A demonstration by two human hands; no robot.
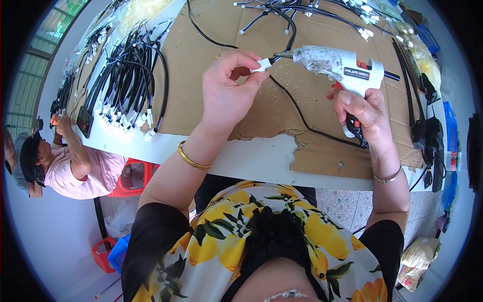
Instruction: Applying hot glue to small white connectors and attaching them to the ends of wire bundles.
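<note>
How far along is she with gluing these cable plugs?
A big bundle of black cables with white plugs lies at the table's left, perhaps finished. In hand: the left hand pinches a white plug at the glue gun nozzle; the right hand grips the gun. More loose cables wait at the far edge.

A bundle of black cables [126,75] lies beside torn cardboard [211,100] on the white table [251,161]
</note>
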